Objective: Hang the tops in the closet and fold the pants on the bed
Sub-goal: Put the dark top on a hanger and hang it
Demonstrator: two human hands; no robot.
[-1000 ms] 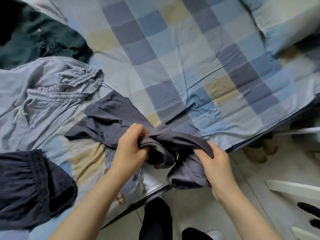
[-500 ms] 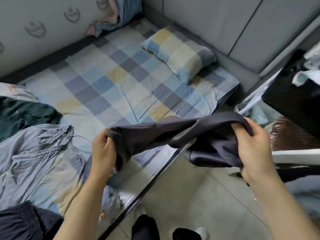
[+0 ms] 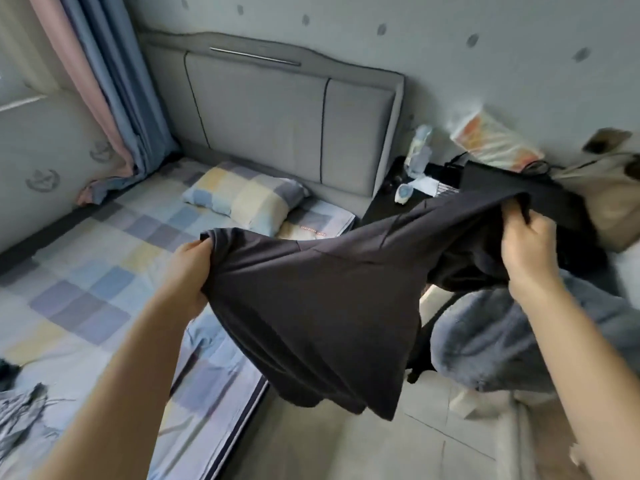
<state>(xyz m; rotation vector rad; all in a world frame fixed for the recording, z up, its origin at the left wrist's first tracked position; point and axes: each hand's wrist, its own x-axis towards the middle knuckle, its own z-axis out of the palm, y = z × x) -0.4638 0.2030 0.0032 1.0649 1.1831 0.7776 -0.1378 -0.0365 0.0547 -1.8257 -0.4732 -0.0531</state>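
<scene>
Both hands grip the dark top [image 3: 318, 299]: left hand [image 3: 188, 271] clutching its near-left edge, right hand [image 3: 530, 247] pinching the far-right edge, spread in mid-air over the bed [image 3: 86, 271] edge. It isn't hung yet, and crumpled garments [image 3: 24, 417] wait near-left on the bed, so plenty looks left.

your left hand [image 3: 188, 271] and right hand [image 3: 526, 247] hold the top [image 3: 322, 306] spread between them, over the bed's [image 3: 86, 271] edge. the pillow [image 3: 242, 197] lies behind it, against the headboard [image 3: 277, 116]; the nightstand [image 3: 391, 199] stands right of the bed.
</scene>
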